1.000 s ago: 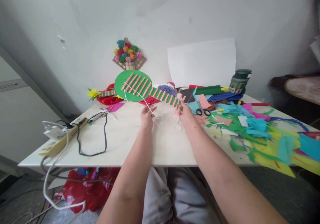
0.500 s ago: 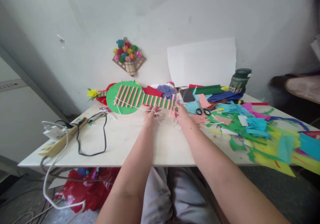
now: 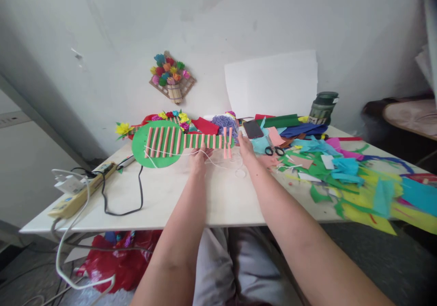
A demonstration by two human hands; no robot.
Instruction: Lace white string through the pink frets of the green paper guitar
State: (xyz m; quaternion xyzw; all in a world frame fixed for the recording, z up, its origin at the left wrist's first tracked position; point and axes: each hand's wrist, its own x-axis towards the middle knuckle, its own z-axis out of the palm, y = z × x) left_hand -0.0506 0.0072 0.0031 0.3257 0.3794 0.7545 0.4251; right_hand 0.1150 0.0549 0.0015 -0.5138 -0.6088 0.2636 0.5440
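A green guitar-shaped paper craft (image 3: 157, 160), crossed by several pink rolled-paper strips (image 3: 167, 138), is held just above the table. My left hand (image 3: 198, 160) grips its narrow neck from below, with the fingers partly hidden behind it. Just beyond the neck's right end, my right hand (image 3: 246, 151) appears apart from the craft, its visible fingers stretched out. White string (image 3: 218, 165) runs over the craft's round body, past my left hand, and ends in a loop on the table between my arms.
Black-handled scissors (image 3: 274, 151), a phone (image 3: 253, 129) and scattered coloured paper (image 3: 348, 171) lie to the right. A dark green bottle (image 3: 322, 109) stands at the back. On the left, a power strip (image 3: 83, 190) trails cables. Purple shredded paper (image 3: 223, 123) and paper flowers (image 3: 170, 115) lie behind the craft.
The craft has shifted left and turned slightly, so its round body sits lower and nearer. My right hand has come off the neck's end. My left hand still holds the neck.
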